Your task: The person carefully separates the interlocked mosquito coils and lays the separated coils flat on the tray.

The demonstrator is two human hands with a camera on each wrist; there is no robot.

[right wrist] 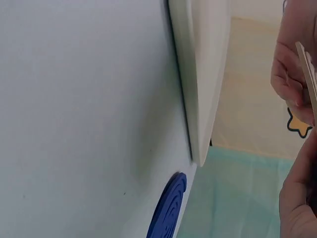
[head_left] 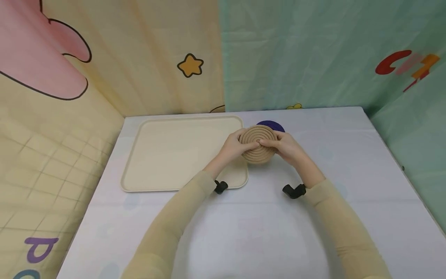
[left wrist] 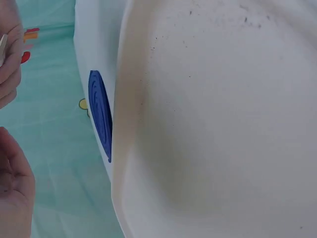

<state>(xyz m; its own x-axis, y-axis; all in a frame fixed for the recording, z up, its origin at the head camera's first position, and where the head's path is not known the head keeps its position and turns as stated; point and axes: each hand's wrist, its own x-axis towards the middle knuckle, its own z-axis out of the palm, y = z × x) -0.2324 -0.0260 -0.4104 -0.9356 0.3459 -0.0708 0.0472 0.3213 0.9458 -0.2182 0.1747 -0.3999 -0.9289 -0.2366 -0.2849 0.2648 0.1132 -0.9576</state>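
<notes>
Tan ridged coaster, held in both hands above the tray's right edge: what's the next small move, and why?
Probably carry the tan coaster a little left and lower it onto the cream tray. Both the left hand and the right hand grip it off the surface, right over the tray's near right corner. The blue coaster lies flat on the table behind it.

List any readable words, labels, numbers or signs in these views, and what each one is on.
"P": purple letter on the yellow backdrop, lower left; a blue shape below it is cut off.
Red, pink and orange lettering on the green backdrop: too blurred to read.
Tan ringed disc, blue disc, cream tray and white tablecloth: no text.
</notes>
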